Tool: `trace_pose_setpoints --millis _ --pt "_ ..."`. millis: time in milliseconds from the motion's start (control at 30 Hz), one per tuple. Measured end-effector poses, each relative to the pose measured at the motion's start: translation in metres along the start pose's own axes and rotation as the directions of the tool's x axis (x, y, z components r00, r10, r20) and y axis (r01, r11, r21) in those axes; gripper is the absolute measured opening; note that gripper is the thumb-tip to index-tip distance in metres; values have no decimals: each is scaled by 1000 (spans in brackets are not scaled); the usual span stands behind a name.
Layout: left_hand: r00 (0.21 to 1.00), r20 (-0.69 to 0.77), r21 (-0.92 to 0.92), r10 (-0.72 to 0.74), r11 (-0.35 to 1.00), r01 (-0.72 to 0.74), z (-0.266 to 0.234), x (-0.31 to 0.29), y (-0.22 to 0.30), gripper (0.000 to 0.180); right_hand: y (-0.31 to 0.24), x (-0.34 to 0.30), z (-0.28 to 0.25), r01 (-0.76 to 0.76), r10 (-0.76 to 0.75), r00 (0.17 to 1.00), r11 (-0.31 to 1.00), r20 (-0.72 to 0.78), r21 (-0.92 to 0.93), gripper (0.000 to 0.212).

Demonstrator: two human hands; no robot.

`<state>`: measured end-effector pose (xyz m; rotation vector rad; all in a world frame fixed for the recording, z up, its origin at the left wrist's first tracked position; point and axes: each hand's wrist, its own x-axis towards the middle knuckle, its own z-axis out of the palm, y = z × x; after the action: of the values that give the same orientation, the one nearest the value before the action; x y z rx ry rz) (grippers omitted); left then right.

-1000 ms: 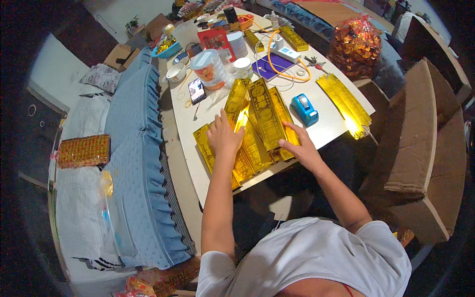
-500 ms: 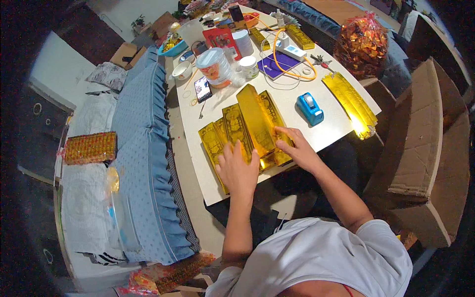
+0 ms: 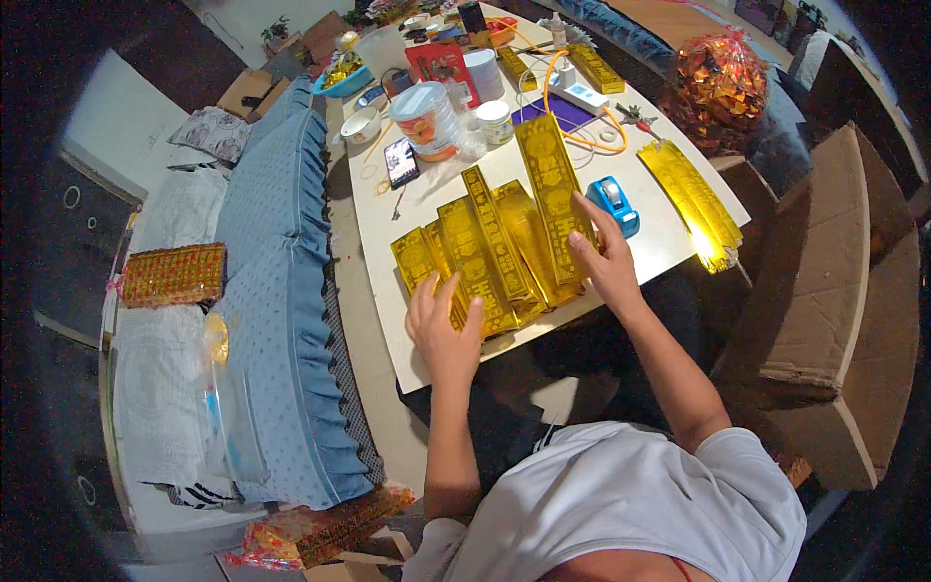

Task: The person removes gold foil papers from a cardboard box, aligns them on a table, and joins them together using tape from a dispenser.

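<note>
Several gold printed paper boxes lie side by side at the table's near edge. My right hand (image 3: 610,262) grips a long gold box (image 3: 550,184) near its lower end, thumb on its printed face and fingers at its right side; the box is raised and tilted. My left hand (image 3: 446,335) rests with fingers apart over the lower part of the leftmost gold boxes (image 3: 415,257). Between the hands a narrow gold box (image 3: 495,228) leans with its side turned up. Just right of the held box stands a blue tape dispenser (image 3: 615,206).
A stack of flat gold sheets (image 3: 690,204) lies at the table's right edge. Farther back are a phone (image 3: 400,163), clear tubs (image 3: 424,121), a power strip (image 3: 584,95) and an orange cable. A large cardboard box (image 3: 810,281) stands right; a blue sofa (image 3: 281,223) runs left.
My right hand has lifted a gold box and tilted it up to the right. The middle boxes have shifted, one now on its side. My left hand has moved slightly left and spread its fingers.
</note>
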<state>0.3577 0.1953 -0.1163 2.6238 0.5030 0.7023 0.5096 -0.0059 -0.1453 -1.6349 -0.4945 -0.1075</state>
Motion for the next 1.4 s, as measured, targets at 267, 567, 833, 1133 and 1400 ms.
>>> trace_pose_setpoints --millis 267,567,833,1133,1400 --pt "972 194 -200 132 975 -92 41 17 40 54 -11 -4 -7 -46 61 991 991 117 -127 57" --pt "934 197 -137 299 952 -276 60 12 58 35 8 -6 -21 -229 230 969 973 94 -21 61" --pt "976 -114 -206 -184 966 158 7 6 -25 52 55 11 -11 -317 308 947 943 95 105 62" --pt "843 330 -584 -425 609 536 14 -12 -72 61 34 7 12 -367 329 905 925 270 102 56" --pt "924 228 -736 -306 568 370 31 -10 -89 55 44 3 13 -301 266 927 948 264 101 59"
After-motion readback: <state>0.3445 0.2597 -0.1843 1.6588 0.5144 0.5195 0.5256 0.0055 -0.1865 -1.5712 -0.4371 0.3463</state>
